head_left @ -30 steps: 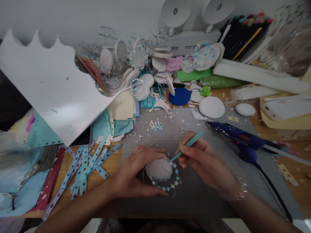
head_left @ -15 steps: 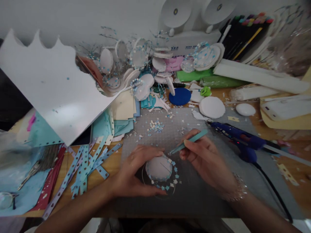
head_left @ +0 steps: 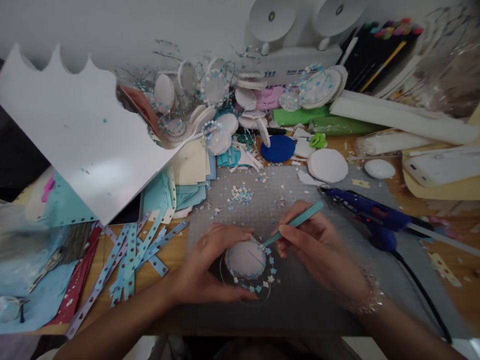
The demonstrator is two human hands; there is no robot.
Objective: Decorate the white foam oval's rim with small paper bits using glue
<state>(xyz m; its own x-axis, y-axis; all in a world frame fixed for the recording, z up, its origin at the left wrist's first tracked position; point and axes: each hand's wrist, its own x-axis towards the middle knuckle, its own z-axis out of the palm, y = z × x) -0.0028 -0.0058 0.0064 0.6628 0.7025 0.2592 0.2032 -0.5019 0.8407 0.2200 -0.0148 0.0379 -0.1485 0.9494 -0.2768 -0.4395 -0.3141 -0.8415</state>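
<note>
My left hand [head_left: 200, 267] curves around a round white padded disc [head_left: 244, 260], thumb below and fingers at its upper edge. Small blue and white paper stars [head_left: 258, 288] run along thin wire around the disc's right and lower sides. Between the thumb and fingers of my right hand [head_left: 318, 245] is a pair of teal tweezers [head_left: 302, 217], pointing down-left. Their tips touch or nearly touch the star-trimmed upper right edge of the disc; whether they grip a star is too small to tell. A pile of loose stars [head_left: 242, 194] lies above, on the grey cutting mat [head_left: 337, 310].
A blue glue gun [head_left: 378, 217] rests on the right, its black cord [head_left: 420, 295] trailing forward. Punched paper strips [head_left: 131, 260] and a large white sheet [head_left: 82, 135] lie left. Behind are star-trimmed discs [head_left: 214, 87], a blue oval [head_left: 277, 148] and a white round [head_left: 328, 166].
My right hand has shifted slightly, bringing the tweezer tips down onto or close to the disc's upper right edge. My left hand and the disc have stayed almost still.
</note>
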